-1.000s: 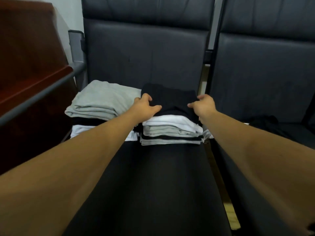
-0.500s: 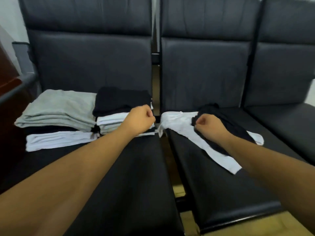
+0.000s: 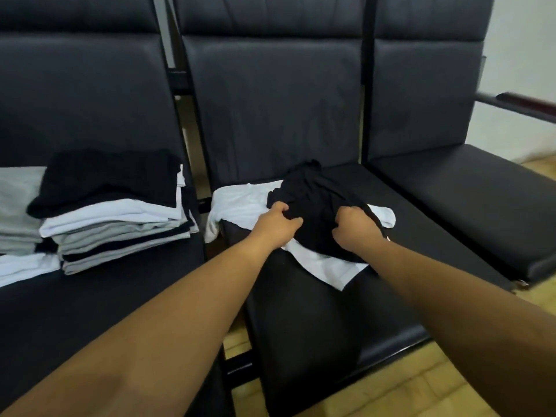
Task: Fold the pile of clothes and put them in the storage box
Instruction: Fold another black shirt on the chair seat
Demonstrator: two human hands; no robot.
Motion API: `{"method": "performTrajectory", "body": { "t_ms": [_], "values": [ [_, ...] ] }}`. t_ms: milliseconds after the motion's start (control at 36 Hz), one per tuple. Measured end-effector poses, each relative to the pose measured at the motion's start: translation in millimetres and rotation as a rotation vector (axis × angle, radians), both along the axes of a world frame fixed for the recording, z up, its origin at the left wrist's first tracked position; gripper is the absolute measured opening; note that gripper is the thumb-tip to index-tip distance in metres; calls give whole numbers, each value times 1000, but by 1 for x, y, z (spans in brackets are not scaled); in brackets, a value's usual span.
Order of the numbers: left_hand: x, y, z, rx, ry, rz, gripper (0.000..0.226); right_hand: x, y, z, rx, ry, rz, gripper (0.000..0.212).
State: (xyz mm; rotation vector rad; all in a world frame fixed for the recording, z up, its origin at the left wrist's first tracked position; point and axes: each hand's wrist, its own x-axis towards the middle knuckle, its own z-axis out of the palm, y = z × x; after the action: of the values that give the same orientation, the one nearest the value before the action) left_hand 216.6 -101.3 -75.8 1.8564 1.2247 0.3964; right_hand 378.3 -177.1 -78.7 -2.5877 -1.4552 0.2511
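**Black garment [image 3: 316, 200] gripped by both hands**

It is bunched between the left hand [image 3: 278, 222] and right hand [image 3: 356, 228], both clenched on it, atop a white garment [image 3: 240, 203]. Soft, light, limp cloth is judged best taken at shoulder seams.

1. No writing, label, brand mark or number can be read on the black garment [image 3: 316, 200] or on the white garment [image 3: 240, 203] beneath it.
2. The folded stack [image 3: 120, 212] shows plain black, white and grey layers with no legible print or tag.
3. The seats [image 3: 270, 100] carry no readable sign or marking.
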Motion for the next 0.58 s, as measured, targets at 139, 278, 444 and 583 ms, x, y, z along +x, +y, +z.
{"method": "performTrajectory", "body": {
  "t_ms": [139, 278, 444, 583],
  "values": [
    [16, 8, -17, 130, 91, 111, 31, 7, 7, -9, 16, -53, -4, 10],
    [14, 14, -15, 256, 8, 188, 15, 23, 4, 10, 344, 235, -203, 23],
    [12, 9, 33, 284, -256, 157, 11, 27, -5, 60, 758, 580, -291, 28],
    [11, -4, 95, 288, -460, 97, 13, 17, -13, 118, 1003, 549, -136, 26]
  ]
}}
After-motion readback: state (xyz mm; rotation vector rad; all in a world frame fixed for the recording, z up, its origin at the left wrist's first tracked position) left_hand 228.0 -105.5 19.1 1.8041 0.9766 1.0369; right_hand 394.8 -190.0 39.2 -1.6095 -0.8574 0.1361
